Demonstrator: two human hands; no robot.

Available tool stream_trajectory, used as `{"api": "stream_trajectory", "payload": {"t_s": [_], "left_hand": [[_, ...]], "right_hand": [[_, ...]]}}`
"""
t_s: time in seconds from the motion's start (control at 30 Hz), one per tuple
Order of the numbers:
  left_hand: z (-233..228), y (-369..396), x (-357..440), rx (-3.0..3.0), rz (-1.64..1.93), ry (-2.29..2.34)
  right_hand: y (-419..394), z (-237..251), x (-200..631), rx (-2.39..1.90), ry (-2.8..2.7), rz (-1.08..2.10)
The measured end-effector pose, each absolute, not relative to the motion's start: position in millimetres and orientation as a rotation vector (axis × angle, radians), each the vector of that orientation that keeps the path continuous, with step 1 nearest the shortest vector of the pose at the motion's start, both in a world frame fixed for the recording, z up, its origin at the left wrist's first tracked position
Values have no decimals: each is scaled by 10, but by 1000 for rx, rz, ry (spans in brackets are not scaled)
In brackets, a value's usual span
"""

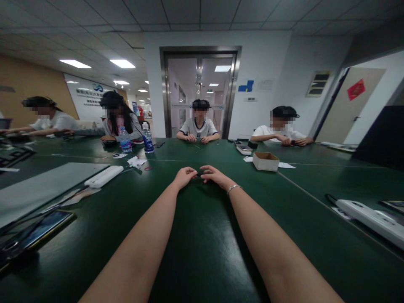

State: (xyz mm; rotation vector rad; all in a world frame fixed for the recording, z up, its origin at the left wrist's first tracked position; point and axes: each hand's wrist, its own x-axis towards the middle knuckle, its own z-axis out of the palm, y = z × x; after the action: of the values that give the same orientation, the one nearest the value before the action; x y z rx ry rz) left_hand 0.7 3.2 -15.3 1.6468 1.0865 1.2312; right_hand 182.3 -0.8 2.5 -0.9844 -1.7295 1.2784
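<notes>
Straight ahead, both arms stretch out over the green table. My left hand is closed in a pinch on a small black object, too small and dark to name. From the other side my right hand, with a silver bracelet at its wrist, curves toward the same object. Its thumb and forefinger stay apart around the object's near end; whether they touch it I cannot make out.
At left lie a phone, a white power strip and a grey board. Two bottles stand beyond. Rightward are a cardboard box and another power strip. Several people sit around the table.
</notes>
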Motion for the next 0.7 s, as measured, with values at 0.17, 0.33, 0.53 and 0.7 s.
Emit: {"api": "stream_trajectory", "payload": {"t_s": [0.17, 0.33, 0.53, 0.7], "left_hand": [[-160, 43, 2, 1660, 1240, 1081], [-167, 46, -5, 1675, 1223, 1083], [-181, 67, -3, 1660, 1245, 1083], [-177, 63, 0, 1651, 1241, 1066]], "right_hand": [[-20, 40, 1799, -1039, -1785, 1252], [11, 14, 1807, -1032, -1720, 1272], [0, 27, 1797, -1040, -1722, 1241], [2, 31, 1796, -1092, -1701, 1256]]}}
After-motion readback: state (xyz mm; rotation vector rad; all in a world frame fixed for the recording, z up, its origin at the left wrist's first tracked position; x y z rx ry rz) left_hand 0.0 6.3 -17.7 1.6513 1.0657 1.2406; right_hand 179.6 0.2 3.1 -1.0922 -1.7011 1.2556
